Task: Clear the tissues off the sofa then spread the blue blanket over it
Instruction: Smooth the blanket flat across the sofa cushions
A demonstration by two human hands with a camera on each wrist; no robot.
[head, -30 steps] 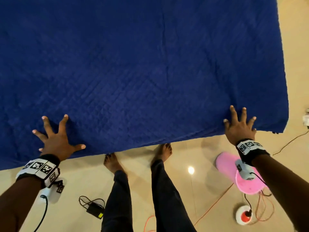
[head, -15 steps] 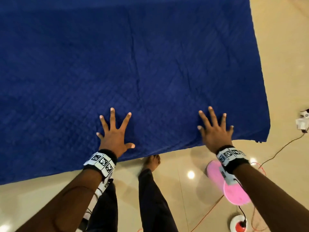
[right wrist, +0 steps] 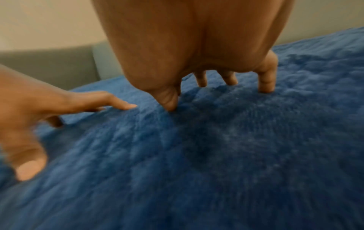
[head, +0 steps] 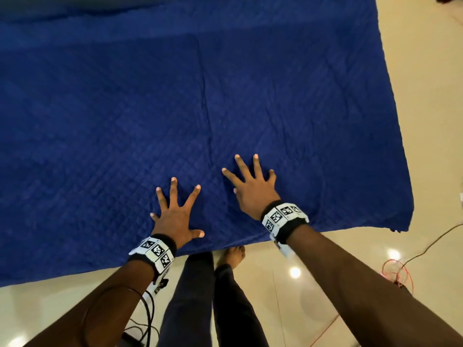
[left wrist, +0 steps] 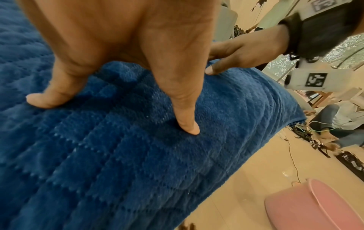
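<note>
- The quilted, deep-blue fleece blanket [head: 175, 116] lies spread flat over the sofa, covering the whole seat; its near edge hangs over the front, above the glossy cream tiled floor [head: 423, 121]
- A strip of the grey upholstered sofa [right wrist: 49, 66] shows beyond the blanket's far edge in the right wrist view
- The person's left hand [head: 175, 216] rests palm down on the blanket close to the front edge, fingers straight and fanned wide, thumb out to the side
- In the left wrist view the tips of that hand's fingers [left wrist: 189, 124] dent the soft pile
- The right hand [head: 253, 189] lies just beside it, a little further onto the seat, also flat with its fingers spread and pressing into the fabric
- The two hands are near each other but apart; neither one grasps any cloth
- A faint crease runs up the blanket from between the hands
- Each wrist carries a black band with white, square-patterned marker tiles [head: 283, 216]
- The person's dark-trousered legs [head: 200, 296] stand against the sofa front, one bare foot [head: 233, 254] showing below the blanket's edge
- A pink plastic tub [left wrist: 315, 205] sits on the floor off the sofa's right end, seen from the left wrist
- Thin orange cables [head: 398, 271] coil on the tiles to the right
</note>
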